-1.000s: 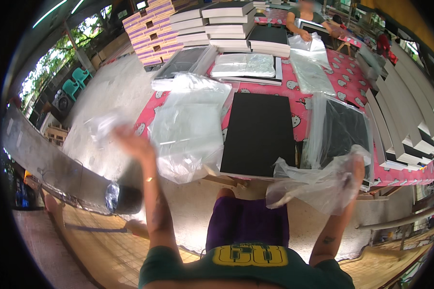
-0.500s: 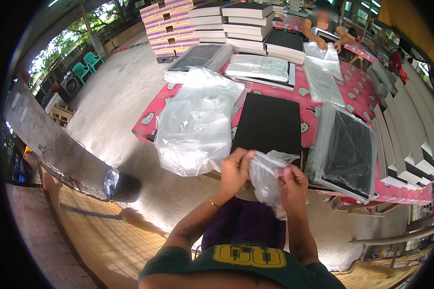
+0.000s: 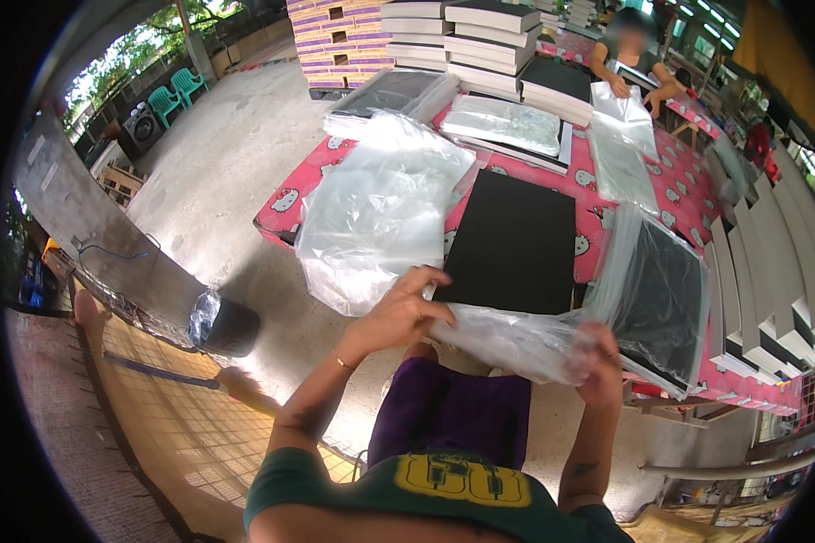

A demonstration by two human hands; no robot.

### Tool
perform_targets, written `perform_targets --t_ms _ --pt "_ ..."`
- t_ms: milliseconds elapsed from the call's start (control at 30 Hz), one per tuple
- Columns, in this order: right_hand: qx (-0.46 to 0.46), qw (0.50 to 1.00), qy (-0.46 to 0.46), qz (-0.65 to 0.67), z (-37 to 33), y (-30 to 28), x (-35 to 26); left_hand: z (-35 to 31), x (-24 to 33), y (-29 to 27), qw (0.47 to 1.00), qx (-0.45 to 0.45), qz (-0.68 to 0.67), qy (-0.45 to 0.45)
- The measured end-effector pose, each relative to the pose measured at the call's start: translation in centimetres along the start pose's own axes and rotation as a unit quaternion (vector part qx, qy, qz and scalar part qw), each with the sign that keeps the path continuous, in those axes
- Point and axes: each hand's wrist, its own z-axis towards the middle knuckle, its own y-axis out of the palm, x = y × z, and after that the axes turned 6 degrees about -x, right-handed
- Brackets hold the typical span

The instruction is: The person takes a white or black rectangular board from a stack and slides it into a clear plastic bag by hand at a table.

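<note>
A clear plastic bag [image 3: 514, 344] stretches between my two hands along the near edge of a black-covered book or board [image 3: 514, 240], which lies flat on the table. My left hand [image 3: 398, 312] is at the bag's left end, fingers bent beside the black cover's near left corner, the thumb at the plastic. Gripping the bag's right end is my right hand [image 3: 599, 366], blurred by motion. To the left lies a pile of clear plastic bags [image 3: 376, 213]. Right of the black cover is a stack of bagged black items [image 3: 659, 294].
The table has a pink patterned cover [image 3: 290, 195]. Thick black-covered books [image 3: 489, 45] are stacked at the back, beside a purple-and-tan stack [image 3: 340, 41]. More books [image 3: 761, 271] line the right edge. A co-worker [image 3: 629, 54] handles plastic across the table. A dark bin [image 3: 231, 326] stands lower left.
My hands have moved apart, the right one to the right and slightly down. The bunched plastic bag is now spread wide along the black cover's near edge.
</note>
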Motion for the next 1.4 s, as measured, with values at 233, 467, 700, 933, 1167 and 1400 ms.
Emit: perform_targets --t_ms 233,467,700,933,1167,1400 --pt "0.019 0.606 0.066 -0.792 3.2 6.5 -3.4 5.4 3.2 0.4 0.973 -0.120 0.197 0.004" --pt "0.011 0.556 0.215 -0.803 -1.6 -1.6 -7.8 2.9 2.2 -4.0 0.939 0.030 -0.341 -0.032" --pt "0.068 0.995 0.035 -0.062 -3.8 -5.3 -3.1 2.9 3.1 -1.3 0.916 -0.207 -0.341 0.040" --pt "0.088 0.989 -0.020 0.116 -7.4 -13.6 3.4 0.6 0.4 0.0 0.800 -0.204 -0.538 -0.169" --pt "-0.110 0.923 0.312 -0.196 -4.5 -7.5 2.1 -0.6 1.4 0.2 0.684 0.055 -0.703 -0.187" --pt "0.086 0.975 0.184 -0.086 -7.7 -6.8 2.8 -5.7 -2.7 2.4 0.692 -0.050 -0.672 -0.260"
